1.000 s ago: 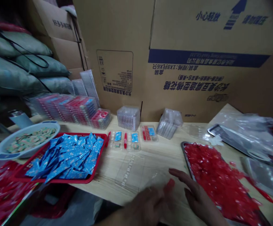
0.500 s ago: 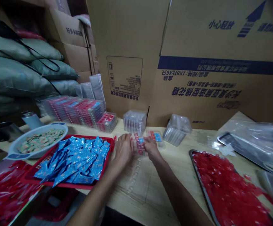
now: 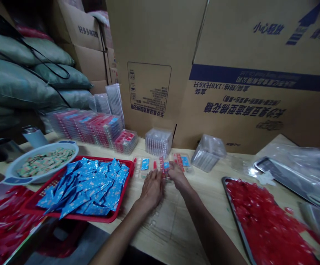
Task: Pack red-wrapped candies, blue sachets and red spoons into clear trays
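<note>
A clear plastic tray (image 3: 166, 165) with a row of red pieces and a blue packet lies between my hands. My left hand (image 3: 152, 187) rests at its near left side, palm down, fingers stretched forward. At the tray's right side is my right hand (image 3: 178, 176), its fingers curled together over the edge; whatever they pinch is hidden. Left of these stands another clear tray (image 3: 138, 170) with a blue packet (image 3: 145, 164). To the right a third tray (image 3: 184, 162) holds red pieces and a blue packet. Beneath my wrists, a clear plastic sheet or tray (image 3: 162, 224) lies flat.
Blue packets (image 3: 91, 187) fill a red basket (image 3: 109, 219) at left, beside a bowl (image 3: 13, 180) of small pieces. Filled packs (image 3: 93, 129) and empty clear trays (image 3: 158, 141) stand at the back. Red pieces (image 3: 262, 221) heap a metal tray (image 3: 228, 198) at right. Cardboard boxes (image 3: 231, 121) wall the back.
My left hand has moved toward me and slightly right, uncovering the left tray and its blue packet. My right hand stays by the middle tray's right side. The view has shifted slightly.
</note>
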A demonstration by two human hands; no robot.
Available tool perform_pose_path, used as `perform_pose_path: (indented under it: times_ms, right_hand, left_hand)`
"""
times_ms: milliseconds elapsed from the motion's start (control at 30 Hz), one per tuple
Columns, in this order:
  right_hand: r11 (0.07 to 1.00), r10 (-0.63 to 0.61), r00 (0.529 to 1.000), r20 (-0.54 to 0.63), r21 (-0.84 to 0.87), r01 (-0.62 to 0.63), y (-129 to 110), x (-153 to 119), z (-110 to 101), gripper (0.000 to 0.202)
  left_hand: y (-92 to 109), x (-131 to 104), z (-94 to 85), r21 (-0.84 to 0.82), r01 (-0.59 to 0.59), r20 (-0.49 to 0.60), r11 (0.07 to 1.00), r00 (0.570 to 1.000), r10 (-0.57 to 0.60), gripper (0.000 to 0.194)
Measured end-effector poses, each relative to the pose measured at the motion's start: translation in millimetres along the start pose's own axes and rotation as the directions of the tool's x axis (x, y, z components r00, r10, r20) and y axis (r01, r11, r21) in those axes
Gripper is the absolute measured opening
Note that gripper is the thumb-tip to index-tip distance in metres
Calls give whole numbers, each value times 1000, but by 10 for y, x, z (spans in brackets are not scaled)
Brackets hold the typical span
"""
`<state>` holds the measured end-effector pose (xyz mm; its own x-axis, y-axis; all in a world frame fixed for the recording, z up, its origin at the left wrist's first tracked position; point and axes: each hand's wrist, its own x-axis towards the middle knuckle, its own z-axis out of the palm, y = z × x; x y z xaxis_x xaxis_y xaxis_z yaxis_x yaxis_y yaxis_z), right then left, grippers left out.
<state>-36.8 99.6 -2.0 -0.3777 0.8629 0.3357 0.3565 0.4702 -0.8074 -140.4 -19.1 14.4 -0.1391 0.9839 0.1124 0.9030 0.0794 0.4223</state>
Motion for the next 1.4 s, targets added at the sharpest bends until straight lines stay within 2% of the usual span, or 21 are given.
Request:
perform_pose_path:
  times_ms: [67, 133, 167, 233, 267, 300, 333, 400, 467, 533, 667, 800, 900, 1033, 1133, 1233, 1300, 1400]
  right_hand:
    - [1000, 12, 1000, 16, -25, -12, -108, 38, -133, 27]
    - [999, -18, 996, 93, -49, 23, -266, 102, -307, 30]
    - [995, -58, 985, 163, -66, 69, -359, 142, -397, 31]
    - [972, -168, 930, 327, -103, 211, -541, 228, -555, 33]
    - [953, -218, 907, 361, -121, 277, -613, 266, -614, 35]
    - [936, -254, 904, 344, -149, 320, -661, 296, -654, 38]
    - [926, -270, 923, 275, -189, 328, -678, 315, -674, 41]
    - [926, -234, 969, 84, -284, 248, -613, 309, -653, 46]
    - [929, -119, 993, -29, -355, 101, -439, 236, -563, 46]
    - [921, -10, 1000, -28, -390, -2, -224, 97, -429, 44]
    - [910, 69, 995, 71, -413, -34, 93, -256, -173, 44]
    - [909, 90, 990, 108, -416, -37, 204, -469, -67, 52]
    - [905, 107, 991, 84, -422, -62, 236, -500, -79, 49]
    - [912, 71, 991, 109, -410, -21, 225, -479, -148, 45]
    - [917, 36, 989, 143, -398, 24, 156, -490, -236, 47]
    - [913, 42, 992, 119, -407, 11, 35, -607, -345, 45]
    - [921, -10, 980, 200, -380, 87, -57, -775, -423, 42]
    - [919, -133, 894, 428, -285, 273, -128, -1131, -566, 37]
  left_hand:
    - [15, 8, -173, 30, -13, -144, 999, 990, 17, 56]
    - [22, 58, -404, 81, -108, -239, 991, 963, 124, 67]
    - [21, 101, -519, 96, -184, -245, 978, 948, 203, 71]
    - [10, 217, -692, 57, -307, -213, 950, 926, 312, 71]
    - [2, 282, -735, 1, -319, -204, 948, 928, 312, 67]
    - [-7, 345, -745, -70, -289, -207, 955, 941, 269, 61]
    - [-16, 404, -721, -146, -221, -218, 964, 958, 187, 55]
    - [-33, 502, -592, -286, -11, -232, 958, 971, -58, 44]
    - [-45, 566, -400, -355, 186, -215, 916, 937, -274, 43]
    - [-50, 597, -206, -351, 309, -192, 884, 900, -391, 47]
    - [-36, 570, 31, -245, 400, -197, 883, 871, -450, 46]
    - [-8, 509, 68, -122, 360, -158, 925, 913, -376, 32]
    - [22, 477, 62, -55, 302, -89, 952, 948, -306, 28]
    - [83, 416, 84, 23, 277, -74, 960, 959, -275, 29]
    - [124, 391, 110, 91, 130, -53, 987, 991, -125, 37]
    - [119, 446, 103, 114, -53, 59, 992, 997, 47, 31]
    - [90, 498, 59, 95, -73, 85, 993, 994, 65, 28]
    - [64, 440, -71, 64, -83, 25, 994, 996, 82, 32]
